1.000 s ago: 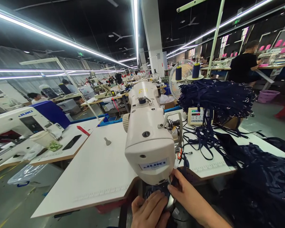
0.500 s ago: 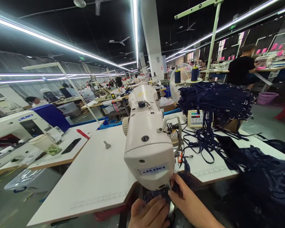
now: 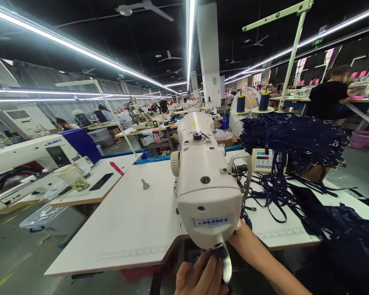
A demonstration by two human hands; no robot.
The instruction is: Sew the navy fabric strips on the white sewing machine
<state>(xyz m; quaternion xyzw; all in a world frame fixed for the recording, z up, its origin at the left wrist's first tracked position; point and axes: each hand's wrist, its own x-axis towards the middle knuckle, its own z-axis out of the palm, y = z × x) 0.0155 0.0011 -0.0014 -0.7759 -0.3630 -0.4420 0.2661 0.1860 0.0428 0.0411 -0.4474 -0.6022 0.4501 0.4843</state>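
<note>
A white JUKI sewing machine (image 3: 209, 205) stands in front of me, its head end facing me. Just below that head, my left hand (image 3: 199, 275) has its fingers bent and pressed together on a dark fabric piece (image 3: 213, 255), which is mostly covered. A shiny curved metal part (image 3: 227, 266) shows right beside those fingers. My right hand (image 3: 237, 237) reaches behind the right side of the machine head; its fingers are hidden there. Navy straps (image 3: 273, 192) lie loose on the table to the right of the machine.
A large bundle of navy straps with metal rings (image 3: 292, 137) sits at the right, behind a control box (image 3: 263, 159). Dark fabric (image 3: 347, 233) hangs at the right edge. On the white table (image 3: 126, 221) lies a small metal piece (image 3: 145, 185). A cup (image 3: 72, 179) stands left.
My right hand has moved from beside my left hand, up behind the machine head's right side. My left hand stays under the head. The view has shifted, moving the scene rightward.
</note>
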